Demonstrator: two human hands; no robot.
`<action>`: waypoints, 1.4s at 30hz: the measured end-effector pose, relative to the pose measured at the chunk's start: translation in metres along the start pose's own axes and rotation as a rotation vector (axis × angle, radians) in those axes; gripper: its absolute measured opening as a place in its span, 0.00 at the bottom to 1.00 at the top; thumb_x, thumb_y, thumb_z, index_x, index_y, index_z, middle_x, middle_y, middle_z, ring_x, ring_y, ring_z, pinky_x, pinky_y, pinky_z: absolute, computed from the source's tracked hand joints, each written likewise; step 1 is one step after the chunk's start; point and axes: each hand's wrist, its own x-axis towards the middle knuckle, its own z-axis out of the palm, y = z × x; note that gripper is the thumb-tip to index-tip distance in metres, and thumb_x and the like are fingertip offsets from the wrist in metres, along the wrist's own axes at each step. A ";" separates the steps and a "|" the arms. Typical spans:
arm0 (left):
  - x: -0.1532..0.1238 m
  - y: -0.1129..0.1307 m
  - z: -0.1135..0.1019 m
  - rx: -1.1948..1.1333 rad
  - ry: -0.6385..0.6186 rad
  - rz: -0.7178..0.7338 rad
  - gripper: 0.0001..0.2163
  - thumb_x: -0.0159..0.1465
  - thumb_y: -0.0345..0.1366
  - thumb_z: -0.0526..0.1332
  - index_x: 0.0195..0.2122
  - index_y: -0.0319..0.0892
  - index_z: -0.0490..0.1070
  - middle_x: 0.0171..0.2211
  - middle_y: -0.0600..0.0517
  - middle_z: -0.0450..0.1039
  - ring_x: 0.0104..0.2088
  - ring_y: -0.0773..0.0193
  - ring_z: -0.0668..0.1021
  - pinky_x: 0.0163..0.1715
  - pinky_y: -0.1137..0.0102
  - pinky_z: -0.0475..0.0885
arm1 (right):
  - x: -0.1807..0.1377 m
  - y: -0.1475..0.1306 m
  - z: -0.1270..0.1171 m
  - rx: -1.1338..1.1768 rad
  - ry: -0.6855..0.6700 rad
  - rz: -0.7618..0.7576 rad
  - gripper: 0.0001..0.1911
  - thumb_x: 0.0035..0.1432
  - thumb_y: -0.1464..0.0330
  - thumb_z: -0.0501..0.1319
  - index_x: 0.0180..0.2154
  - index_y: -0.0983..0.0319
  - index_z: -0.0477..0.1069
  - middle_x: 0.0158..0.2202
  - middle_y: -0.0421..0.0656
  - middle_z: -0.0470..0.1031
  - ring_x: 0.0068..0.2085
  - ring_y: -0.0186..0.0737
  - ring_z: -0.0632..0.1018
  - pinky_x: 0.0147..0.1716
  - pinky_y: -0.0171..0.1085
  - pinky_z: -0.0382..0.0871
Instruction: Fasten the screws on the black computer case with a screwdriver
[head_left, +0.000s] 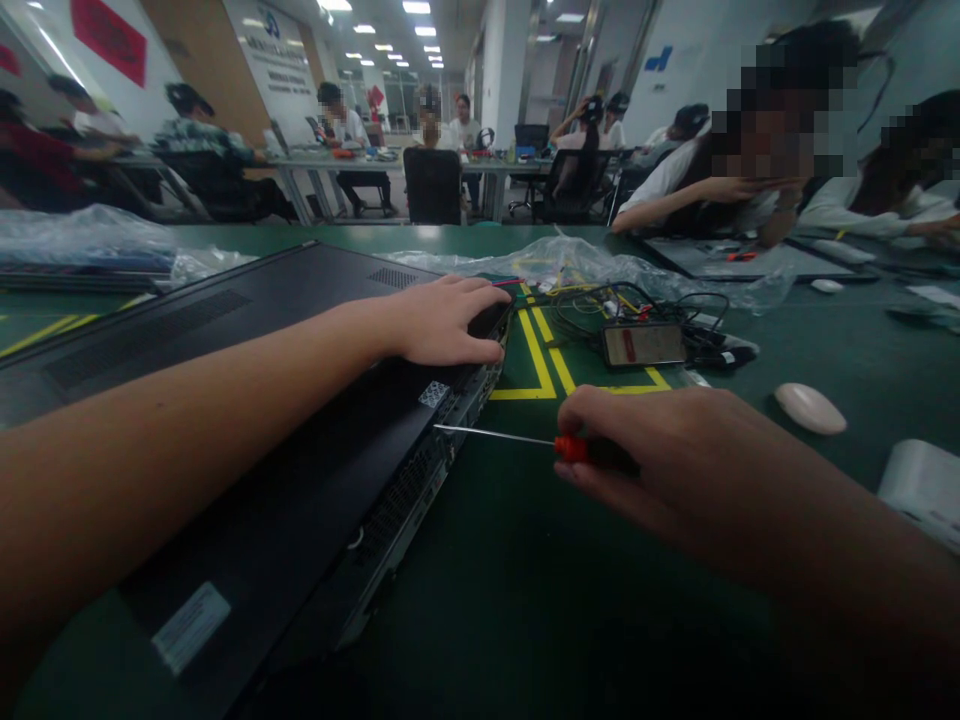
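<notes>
- Nearest the camera, one black computer case (315,480) lies flat across the left part of the green bench (510,600), one corner pointing to the bench's far edge; its top is closed, so its contents are hidden.
- On its top are two stickers: a white label (191,628) and a small patterned sticker (434,393).
- Left hand (454,322): palm down on the top near the far right corner, fingers loosely spread, grasping nothing.
- Right hand (664,440): fingers clenched round the handle of one screwdriver (571,448), its shaft reaching the case's right-hand edge.
- Beyond, yellow tape (525,394) marks the bench; past it lie one phone (645,345), screen lit, and tangled cables (592,295), too jumbled to count.
- Toward the bench's right edge: one pale mouse (810,408) and one white device (926,490).
- At the far left corner, clear plastic wrapping (90,232) covers dark flat things, number unclear.
- Two people sit at the bench's far right corner.
</notes>
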 end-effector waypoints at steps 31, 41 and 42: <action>0.002 -0.005 0.005 -0.012 0.054 0.032 0.36 0.75 0.57 0.47 0.76 0.39 0.63 0.77 0.39 0.65 0.76 0.46 0.68 0.78 0.54 0.58 | -0.003 -0.001 0.004 0.001 0.033 -0.019 0.03 0.70 0.67 0.65 0.42 0.55 0.71 0.29 0.38 0.79 0.24 0.39 0.76 0.24 0.37 0.51; 0.002 -0.004 0.004 -0.028 0.060 0.033 0.35 0.75 0.57 0.48 0.76 0.41 0.64 0.77 0.39 0.65 0.76 0.45 0.68 0.78 0.52 0.59 | -0.001 -0.001 0.002 -0.007 0.002 -0.012 0.02 0.70 0.67 0.64 0.42 0.56 0.71 0.29 0.38 0.80 0.24 0.39 0.76 0.25 0.38 0.49; 0.002 -0.005 0.004 -0.031 0.063 0.035 0.35 0.75 0.57 0.48 0.76 0.42 0.64 0.77 0.39 0.66 0.76 0.45 0.68 0.77 0.52 0.59 | -0.001 -0.001 0.002 -0.007 -0.002 -0.009 0.02 0.71 0.66 0.64 0.42 0.56 0.71 0.29 0.38 0.80 0.24 0.39 0.76 0.25 0.38 0.49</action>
